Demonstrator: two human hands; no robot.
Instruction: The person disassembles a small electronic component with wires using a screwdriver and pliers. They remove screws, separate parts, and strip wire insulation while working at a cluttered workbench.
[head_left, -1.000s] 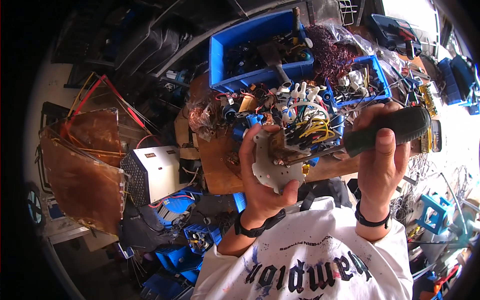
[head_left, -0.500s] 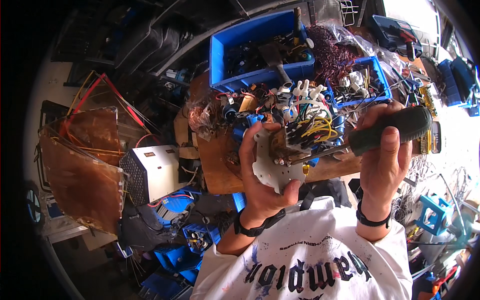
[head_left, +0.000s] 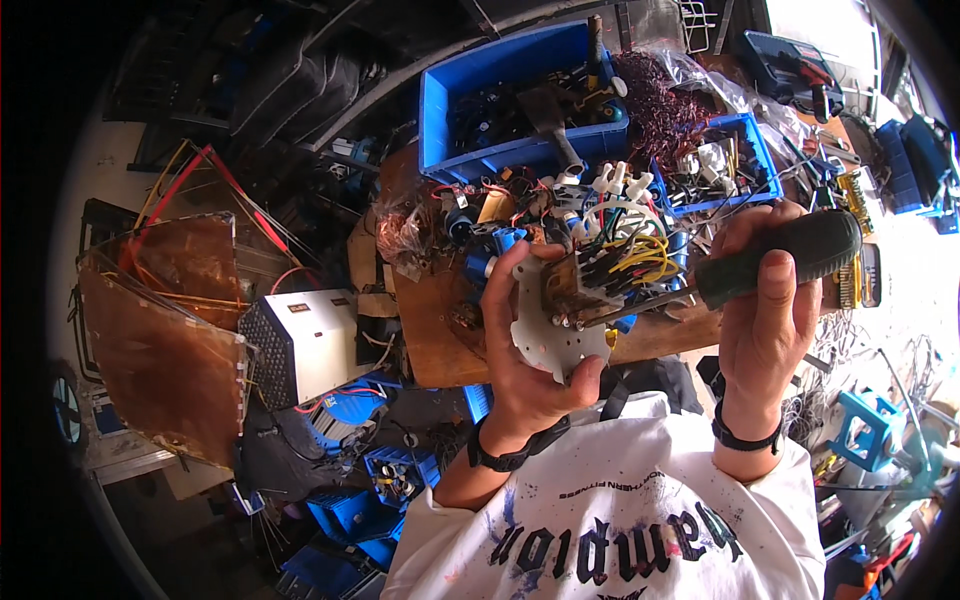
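My left hand (head_left: 530, 385) grips a flat grey metal plate (head_left: 560, 345) by its edge, thumb at the near side and fingers along the left. Mounted on that plate is a transformer (head_left: 572, 285) with a bundle of yellow, black and green wires (head_left: 640, 262) coming out of it. My right hand (head_left: 770, 320) is wrapped round the thick dark handle of a screwdriver (head_left: 780, 262). Its shaft runs left, and the tip sits at the screws (head_left: 568, 322) by the transformer's foot; whether it is seated in a screw head I cannot tell.
Beyond my hands, a large blue bin (head_left: 440, 120) of parts and a smaller blue crate (head_left: 765, 165) stand on the wooden table (head_left: 440, 345). Reddish wire tangle (head_left: 655, 105) lies between them. A white metal case (head_left: 320, 340) is at the left, and an open tool case (head_left: 790, 75) at the far right.
The plate and transformer have turned slightly in my left hand. The screwdriver has shifted a little, its tip still at the screws.
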